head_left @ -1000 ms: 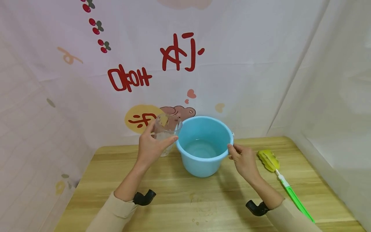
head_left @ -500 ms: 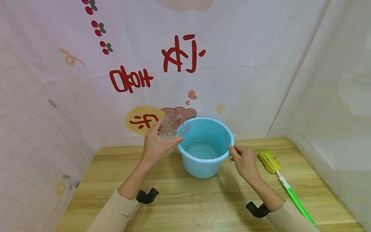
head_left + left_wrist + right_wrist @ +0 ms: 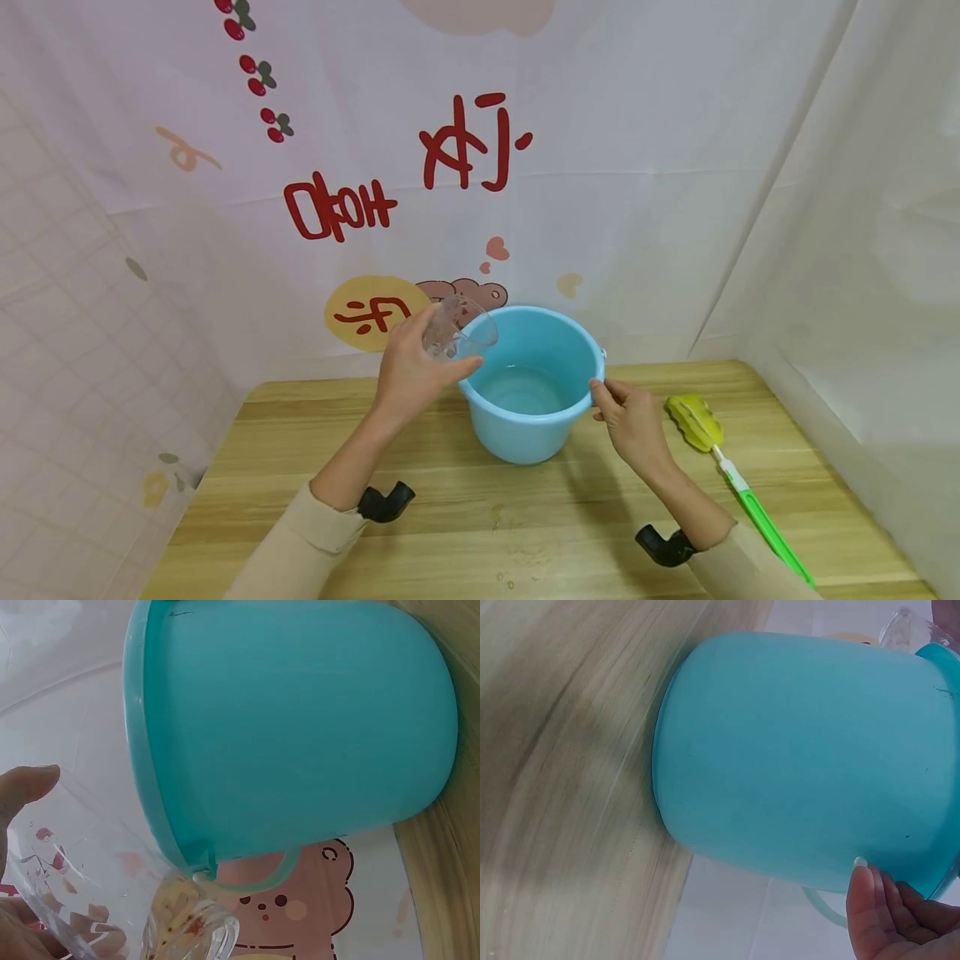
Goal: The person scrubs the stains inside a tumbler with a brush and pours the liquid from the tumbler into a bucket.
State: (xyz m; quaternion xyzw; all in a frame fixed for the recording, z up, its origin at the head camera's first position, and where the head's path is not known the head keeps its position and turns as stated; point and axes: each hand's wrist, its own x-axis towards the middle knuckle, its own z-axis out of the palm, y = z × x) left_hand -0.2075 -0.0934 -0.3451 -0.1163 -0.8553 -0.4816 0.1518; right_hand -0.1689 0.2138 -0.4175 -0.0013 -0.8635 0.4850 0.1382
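My left hand (image 3: 411, 367) grips a clear glass (image 3: 467, 327) round its side, thumb toward the near side. The glass tilts to the right, its mouth overlapping the left rim of a light blue bucket (image 3: 517, 437) in the head view. In the left wrist view the thick base of the glass (image 3: 191, 926) shows beside the bucket wall (image 3: 300, 727). Shallow water (image 3: 521, 389) lies in the bucket, which stands upright on the table. My right hand (image 3: 633, 421) pinches the bucket's right rim, with fingers under its outer edge in the right wrist view.
A sponge brush (image 3: 696, 423) with a green handle lies on the wooden table (image 3: 420, 533) to the right. Small wet spots (image 3: 504, 579) dot the table's front. A printed white cloth (image 3: 645, 217) hangs close behind the bucket.
My left hand has moved right with the glass, bringing it from beside the bucket to over its left rim and tilting it further. The right hand keeps its hold on the rim.
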